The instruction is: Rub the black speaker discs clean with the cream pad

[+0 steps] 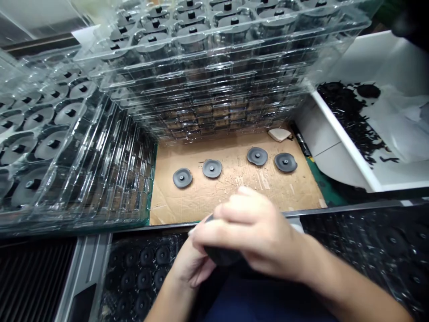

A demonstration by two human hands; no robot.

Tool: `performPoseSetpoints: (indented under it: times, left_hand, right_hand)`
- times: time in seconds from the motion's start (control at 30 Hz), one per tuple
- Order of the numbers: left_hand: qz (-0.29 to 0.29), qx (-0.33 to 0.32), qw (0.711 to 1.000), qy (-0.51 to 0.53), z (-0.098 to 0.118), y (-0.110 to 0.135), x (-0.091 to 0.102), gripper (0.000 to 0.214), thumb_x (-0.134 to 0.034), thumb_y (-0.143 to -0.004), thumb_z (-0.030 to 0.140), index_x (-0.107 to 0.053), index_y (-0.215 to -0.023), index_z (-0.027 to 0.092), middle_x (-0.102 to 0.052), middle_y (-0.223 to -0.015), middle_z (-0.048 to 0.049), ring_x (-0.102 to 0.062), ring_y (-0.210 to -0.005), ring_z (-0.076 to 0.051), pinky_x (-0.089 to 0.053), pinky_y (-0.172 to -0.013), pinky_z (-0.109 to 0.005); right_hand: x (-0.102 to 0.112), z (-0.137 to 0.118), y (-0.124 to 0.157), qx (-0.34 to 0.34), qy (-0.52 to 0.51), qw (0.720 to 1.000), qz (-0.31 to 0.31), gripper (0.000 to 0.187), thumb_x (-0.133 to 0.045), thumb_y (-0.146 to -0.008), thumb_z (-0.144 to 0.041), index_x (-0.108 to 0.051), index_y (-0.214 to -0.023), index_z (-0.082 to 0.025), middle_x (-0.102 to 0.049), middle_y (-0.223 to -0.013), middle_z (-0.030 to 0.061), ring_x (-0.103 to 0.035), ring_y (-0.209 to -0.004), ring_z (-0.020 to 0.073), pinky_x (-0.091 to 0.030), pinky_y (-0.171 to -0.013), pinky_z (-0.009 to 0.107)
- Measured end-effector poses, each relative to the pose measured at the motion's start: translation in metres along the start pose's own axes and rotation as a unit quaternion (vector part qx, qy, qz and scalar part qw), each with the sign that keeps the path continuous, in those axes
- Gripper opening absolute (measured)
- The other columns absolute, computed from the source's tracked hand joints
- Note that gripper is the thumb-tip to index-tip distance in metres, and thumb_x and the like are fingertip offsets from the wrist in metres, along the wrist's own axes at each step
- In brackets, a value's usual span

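My right hand (251, 228) is curled over a dark round rubber disc (221, 256), fingers pressed together on its top edge. My left hand (192, 268) comes up from below and cups the same disc from underneath. Both hands are blurred by motion. On the cardboard sheet (234, 188) beyond them lie several grey round discs, each with a small hub: one at the left (182, 178), one beside it (212, 168), and two more to the right (257, 156) (285, 162).
Tall stacks of clear plastic trays holding discs rise at the left (50, 147) and at the back (214, 67). A white bin (348, 147) at the right holds small black parts. A black tray of discs (140, 268) lies under my hands.
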State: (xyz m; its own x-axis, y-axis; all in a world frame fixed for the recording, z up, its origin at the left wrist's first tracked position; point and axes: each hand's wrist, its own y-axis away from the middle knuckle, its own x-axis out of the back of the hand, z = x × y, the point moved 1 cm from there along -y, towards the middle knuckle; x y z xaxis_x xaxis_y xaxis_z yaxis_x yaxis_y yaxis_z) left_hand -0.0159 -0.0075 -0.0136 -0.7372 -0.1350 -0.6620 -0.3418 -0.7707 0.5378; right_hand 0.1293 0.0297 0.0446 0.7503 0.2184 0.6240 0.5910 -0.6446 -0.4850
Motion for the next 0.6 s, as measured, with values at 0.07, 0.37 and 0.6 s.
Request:
performPoseSetpoints:
  times: [0.07,0.37,0.6]
  left_hand:
    - [-0.034,0.012,0.999,0.02,0.004,0.001,0.0,0.049,-0.084,-0.053,0.032,-0.069,-0.097,0.019,-0.073,-0.091,-0.0048,-0.068,-0.085,-0.022,-0.054,-0.076,-0.027]
    - [-0.063,0.031,0.992,0.104,0.008,0.002,0.007,0.05,-0.083,-0.055,0.034,-0.067,-0.101,0.023,-0.072,-0.103,-0.0048,-0.07,-0.087,-0.021,-0.053,-0.079,-0.026]
    - [-0.053,0.002,0.994,0.093,0.004,-0.001,-0.003,0.054,-0.083,-0.055,0.029,-0.066,-0.106,0.024,-0.072,-0.105,-0.0034,-0.068,-0.094,-0.021,-0.053,-0.082,-0.025]
  right_hand:
    - [0.006,0.015,0.01,-0.068,-0.014,0.998,-0.006,0.031,-0.038,-0.09,-0.009,-0.066,-0.101,-0.018,-0.068,-0.082,0.002,-0.057,-0.072,0.0129,-0.039,-0.065,0.029]
    - [-0.046,0.067,0.099,-0.315,-0.012,0.948,0.036,0.021,-0.051,-0.088,-0.018,-0.069,-0.099,-0.019,-0.072,-0.084,0.0049,-0.066,-0.076,0.0168,-0.053,-0.069,0.029]
    - [-0.007,0.01,0.041,-0.298,0.021,0.936,0.187,0.024,-0.053,-0.089,-0.018,-0.062,-0.11,-0.023,-0.069,-0.107,0.0047,-0.065,-0.091,0.0166,-0.052,-0.071,0.026]
